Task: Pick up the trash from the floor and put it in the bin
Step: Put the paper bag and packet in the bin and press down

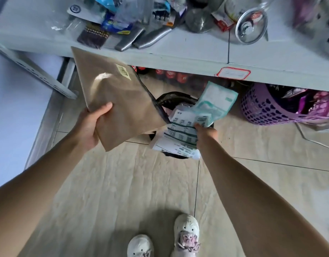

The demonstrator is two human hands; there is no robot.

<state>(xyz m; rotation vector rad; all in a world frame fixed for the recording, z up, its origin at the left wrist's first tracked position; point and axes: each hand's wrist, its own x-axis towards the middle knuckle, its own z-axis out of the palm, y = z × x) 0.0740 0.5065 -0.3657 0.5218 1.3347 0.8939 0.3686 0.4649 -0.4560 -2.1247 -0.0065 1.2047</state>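
Two hands (89, 125) (204, 132) tilt envelope (119, 101) and wrappers (186, 130) over bin (171, 98).

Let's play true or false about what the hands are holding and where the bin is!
1. The left hand holds a brown paper envelope. True.
2. The right hand is empty. False: it grips white and green plastic wrappers.
3. The bin has a black liner and sits below the wrappers. True.
4. The purple basket is left of the bin. False: it stands on the right, under the table.
5. The person is barefoot. False: white shoes show.
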